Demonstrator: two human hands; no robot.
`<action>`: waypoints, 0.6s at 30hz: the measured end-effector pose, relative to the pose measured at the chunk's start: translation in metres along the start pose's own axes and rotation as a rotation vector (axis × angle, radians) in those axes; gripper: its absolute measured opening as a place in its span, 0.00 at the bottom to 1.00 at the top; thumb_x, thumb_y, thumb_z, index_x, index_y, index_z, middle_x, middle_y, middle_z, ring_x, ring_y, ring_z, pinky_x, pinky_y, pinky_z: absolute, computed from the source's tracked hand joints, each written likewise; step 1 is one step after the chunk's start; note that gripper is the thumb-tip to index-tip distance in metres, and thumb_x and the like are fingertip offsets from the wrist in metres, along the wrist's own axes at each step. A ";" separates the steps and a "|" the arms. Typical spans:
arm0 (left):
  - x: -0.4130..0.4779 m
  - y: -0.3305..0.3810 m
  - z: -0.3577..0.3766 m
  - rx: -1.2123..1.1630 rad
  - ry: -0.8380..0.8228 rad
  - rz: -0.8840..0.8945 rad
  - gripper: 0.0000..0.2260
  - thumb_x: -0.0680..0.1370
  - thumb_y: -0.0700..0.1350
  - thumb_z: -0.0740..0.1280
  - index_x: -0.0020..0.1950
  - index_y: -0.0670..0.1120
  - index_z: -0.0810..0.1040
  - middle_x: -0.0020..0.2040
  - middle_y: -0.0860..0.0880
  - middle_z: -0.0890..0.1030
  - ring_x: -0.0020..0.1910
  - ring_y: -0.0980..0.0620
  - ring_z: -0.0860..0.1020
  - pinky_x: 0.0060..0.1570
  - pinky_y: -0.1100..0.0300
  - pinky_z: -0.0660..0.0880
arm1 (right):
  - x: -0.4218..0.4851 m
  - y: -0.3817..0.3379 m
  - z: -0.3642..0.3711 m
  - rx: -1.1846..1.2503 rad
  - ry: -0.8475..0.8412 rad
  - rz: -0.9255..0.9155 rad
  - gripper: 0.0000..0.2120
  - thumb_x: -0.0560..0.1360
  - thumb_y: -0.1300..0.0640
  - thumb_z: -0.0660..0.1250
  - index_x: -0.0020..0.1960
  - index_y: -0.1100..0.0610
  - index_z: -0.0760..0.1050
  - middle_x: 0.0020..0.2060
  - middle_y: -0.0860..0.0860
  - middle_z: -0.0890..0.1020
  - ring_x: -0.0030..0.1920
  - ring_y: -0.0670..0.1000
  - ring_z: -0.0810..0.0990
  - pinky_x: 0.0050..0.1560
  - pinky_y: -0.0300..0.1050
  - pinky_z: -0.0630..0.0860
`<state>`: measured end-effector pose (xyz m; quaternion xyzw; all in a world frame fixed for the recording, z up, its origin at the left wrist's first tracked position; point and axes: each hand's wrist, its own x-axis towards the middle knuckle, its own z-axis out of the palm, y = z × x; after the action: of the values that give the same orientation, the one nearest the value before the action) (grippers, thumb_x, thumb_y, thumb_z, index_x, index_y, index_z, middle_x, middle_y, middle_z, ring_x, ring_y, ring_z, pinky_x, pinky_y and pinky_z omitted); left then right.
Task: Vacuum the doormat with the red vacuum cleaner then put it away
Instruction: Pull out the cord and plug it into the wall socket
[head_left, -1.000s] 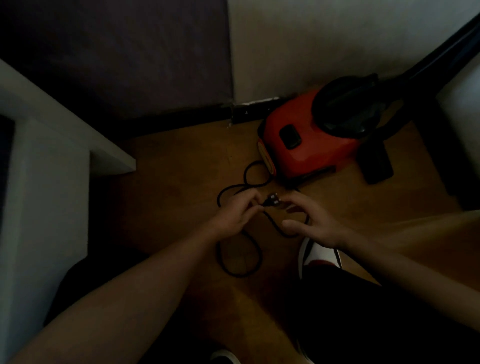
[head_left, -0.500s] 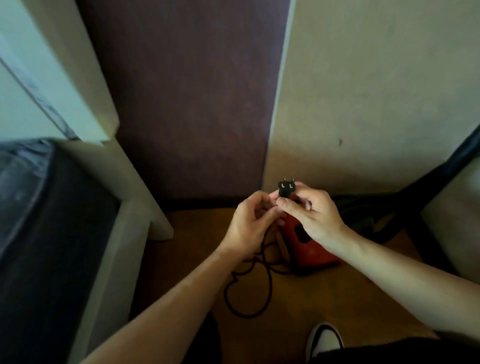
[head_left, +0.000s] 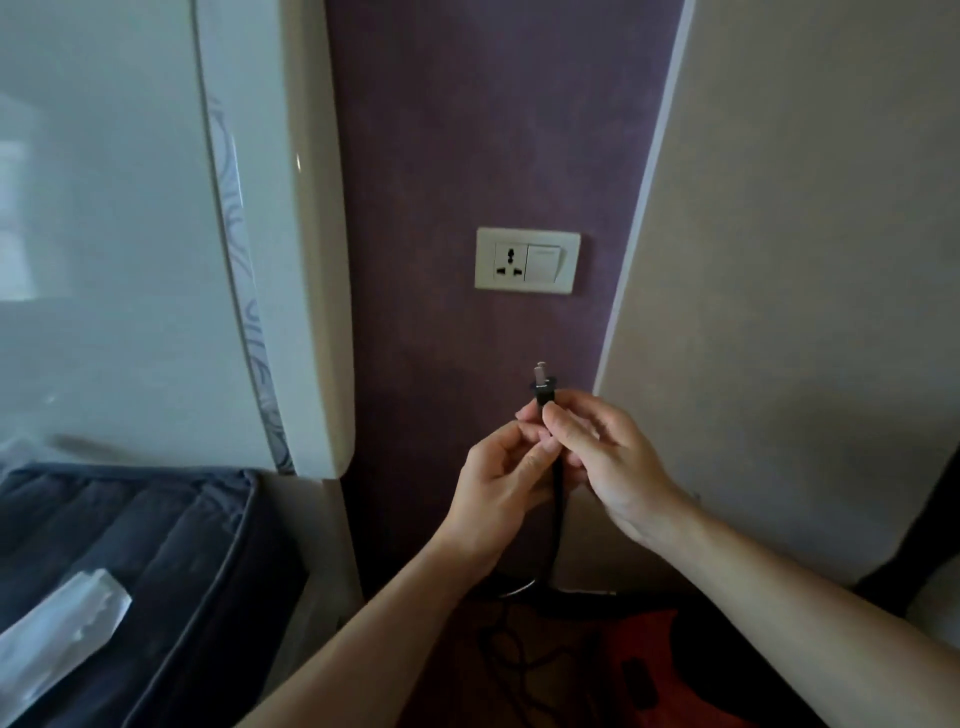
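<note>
Domestic interior, likely a bedroom corner. Evidence: purple wallpaper (head_left: 467, 130) meeting a beige wall (head_left: 805, 260), a household socket (head_left: 526, 260) with rocker switch, a glossy white wardrobe (head_left: 156, 208), dark bedding (head_left: 130, 530), and wood floor below.

Both bare forearms reach forward and up from the near edge, converging at the middle of the view. The right hand (head_left: 605, 457) sits slightly higher and farther, palm turned left, its thumb and forefinger pinched closed around the black plug (head_left: 543, 393), with the remaining fingers curled loosely beneath. The left hand (head_left: 501, 491) is just beside it, touching, back of the hand facing the camera, fingertips closed on the cord (head_left: 557, 499) right under the plug.
</note>
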<state>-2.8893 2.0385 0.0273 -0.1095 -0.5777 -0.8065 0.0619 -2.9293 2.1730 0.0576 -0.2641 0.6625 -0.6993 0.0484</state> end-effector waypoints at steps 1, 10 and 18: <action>0.004 0.005 -0.004 0.034 -0.002 0.020 0.11 0.82 0.38 0.63 0.56 0.29 0.74 0.45 0.45 0.84 0.47 0.51 0.84 0.49 0.58 0.80 | 0.005 -0.005 0.004 0.020 0.017 -0.029 0.08 0.78 0.56 0.70 0.52 0.61 0.80 0.43 0.49 0.86 0.47 0.44 0.85 0.45 0.35 0.79; 0.033 0.051 -0.030 0.346 0.022 0.105 0.09 0.78 0.45 0.71 0.55 0.41 0.79 0.46 0.43 0.84 0.46 0.50 0.81 0.45 0.62 0.76 | 0.039 -0.031 0.007 -0.126 0.165 -0.197 0.04 0.79 0.60 0.70 0.48 0.60 0.81 0.37 0.51 0.86 0.41 0.46 0.84 0.48 0.38 0.78; 0.089 0.101 -0.068 0.949 0.143 0.373 0.16 0.73 0.55 0.67 0.58 0.51 0.80 0.55 0.54 0.80 0.56 0.60 0.78 0.58 0.60 0.74 | 0.059 -0.024 0.009 -0.220 0.264 -0.123 0.07 0.81 0.54 0.69 0.46 0.56 0.80 0.30 0.49 0.79 0.28 0.52 0.79 0.30 0.62 0.82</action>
<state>-2.9599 1.9438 0.1217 -0.1152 -0.8450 -0.4364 0.2868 -2.9694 2.1434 0.0987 -0.2138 0.7181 -0.6528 -0.1112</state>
